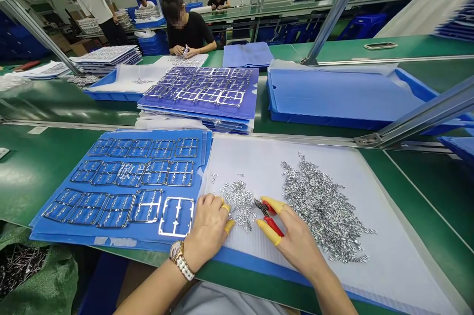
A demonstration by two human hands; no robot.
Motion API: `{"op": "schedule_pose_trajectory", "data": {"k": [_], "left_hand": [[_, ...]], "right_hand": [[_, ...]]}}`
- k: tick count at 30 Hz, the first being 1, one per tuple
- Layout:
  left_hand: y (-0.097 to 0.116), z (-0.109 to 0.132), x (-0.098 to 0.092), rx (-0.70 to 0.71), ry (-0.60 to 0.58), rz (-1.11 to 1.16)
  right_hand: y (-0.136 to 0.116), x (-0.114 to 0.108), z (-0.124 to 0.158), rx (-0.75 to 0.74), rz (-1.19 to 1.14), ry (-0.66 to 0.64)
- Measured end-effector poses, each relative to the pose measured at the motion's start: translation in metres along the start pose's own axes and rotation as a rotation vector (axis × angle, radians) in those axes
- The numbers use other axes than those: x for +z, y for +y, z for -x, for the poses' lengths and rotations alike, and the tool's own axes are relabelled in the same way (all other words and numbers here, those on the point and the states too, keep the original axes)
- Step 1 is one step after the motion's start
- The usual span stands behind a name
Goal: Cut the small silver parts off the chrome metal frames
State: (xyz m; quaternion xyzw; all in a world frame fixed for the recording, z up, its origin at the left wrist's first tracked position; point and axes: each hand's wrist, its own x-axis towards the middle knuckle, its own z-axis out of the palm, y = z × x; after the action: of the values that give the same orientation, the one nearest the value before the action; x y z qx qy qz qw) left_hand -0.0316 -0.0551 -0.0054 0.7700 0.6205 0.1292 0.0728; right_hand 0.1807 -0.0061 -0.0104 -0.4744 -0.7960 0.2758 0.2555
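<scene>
My right hand point(296, 238), with yellow finger cots on thumb and forefinger, holds red-handled side cutters point(273, 226); their dark jaws point to the upper left. Just left of the jaws lies a small pile of tiny shiny metal pieces point(240, 201) on a white sheet point(255, 157). My left hand point(208, 221) rests at that pile's left edge, thumb and forefinger in yellow cots and apart, nothing visible between them; the other fingertips are hidden. Beside it, an emptied metal frame point(177, 216) lies on a blue sheet point(122, 236), among rows of frames point(114, 209) that carry small parts.
A larger heap of metal pieces point(322, 206) spreads to the right. Behind stand a stack of purple sheets with frames point(200, 93) and a blue tray point(333, 98). A metal post point(425, 112) slants at right. A co-worker point(188, 28) sits across the bench.
</scene>
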Motion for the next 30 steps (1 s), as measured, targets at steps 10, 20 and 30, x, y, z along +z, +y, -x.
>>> {"op": "schedule_pose_trajectory", "data": {"k": [10,20,30], "left_hand": [[0.000,0.006,0.008,-0.074,-0.011,0.416],[-0.014,-0.009,0.010,-0.261,0.104,0.714],[-0.016,-0.009,0.012,-0.254,0.118,0.693]], "right_hand": [[0.008,0.006,0.004,0.012,-0.034,-0.011],[0.011,0.007,-0.001,0.048,-0.047,-0.058],[0.013,0.011,0.000,0.039,-0.023,-0.074]]}}
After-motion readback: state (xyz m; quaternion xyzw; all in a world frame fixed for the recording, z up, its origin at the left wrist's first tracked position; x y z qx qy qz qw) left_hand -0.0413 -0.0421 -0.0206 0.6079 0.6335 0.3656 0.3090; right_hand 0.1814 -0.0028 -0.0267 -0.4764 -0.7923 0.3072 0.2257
